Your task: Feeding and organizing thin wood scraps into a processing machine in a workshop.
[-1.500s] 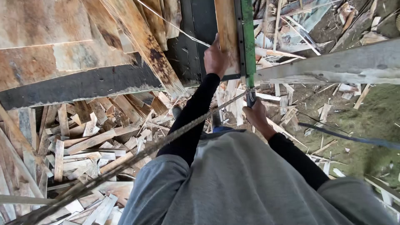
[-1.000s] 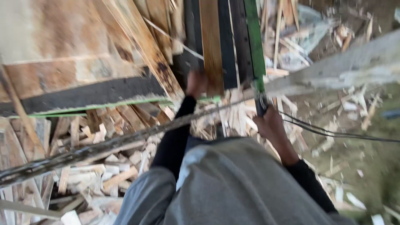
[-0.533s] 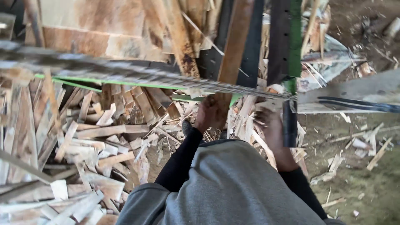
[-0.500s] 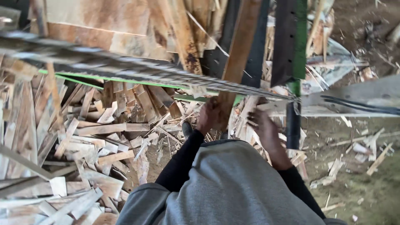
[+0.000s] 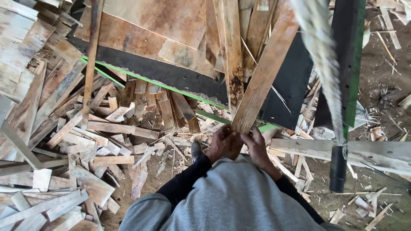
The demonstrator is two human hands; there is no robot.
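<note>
Just ahead of both hands, the plank (image 5: 263,77) runs up and away, its near end gripped. Left hand (image 5: 224,143) and right hand (image 5: 257,147) clasp it side by side (equally near).

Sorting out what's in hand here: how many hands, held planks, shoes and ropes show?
Hands: 2, left hand and right hand
Held plank: 1
Shoe: 1
Rope: 1
Total: 5
</note>
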